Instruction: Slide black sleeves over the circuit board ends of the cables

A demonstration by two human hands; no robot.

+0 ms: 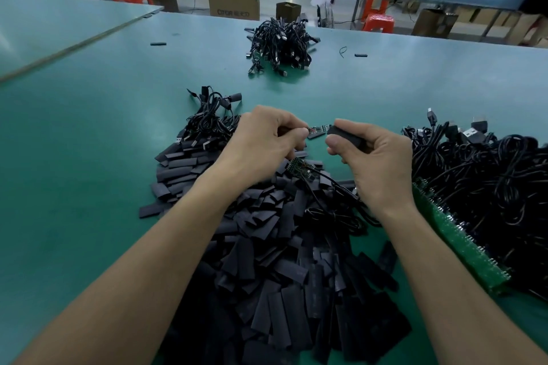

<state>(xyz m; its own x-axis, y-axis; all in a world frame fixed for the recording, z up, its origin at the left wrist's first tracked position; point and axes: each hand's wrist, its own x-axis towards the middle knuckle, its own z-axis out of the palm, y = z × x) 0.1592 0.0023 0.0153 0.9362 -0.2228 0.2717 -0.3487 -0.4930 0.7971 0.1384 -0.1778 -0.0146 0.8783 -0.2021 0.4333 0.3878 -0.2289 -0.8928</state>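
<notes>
My left hand [264,142] pinches the cable end of a small circuit board [318,131], which points right above the table. My right hand [373,157] pinches a black sleeve [347,135] between thumb and fingers, its open mouth right at the board's tip. A second circuit board [301,169] with its cable lies on the sleeve pile under my left hand. A big heap of flat black sleeves [281,261] covers the table in front of me.
A tangle of black cables with green boards [480,187] lies at the right. A smaller cable bunch [213,118] sits left of my hands, another cable heap [281,44] at the far middle. Stray sleeves [158,44] lie on the green table [89,127].
</notes>
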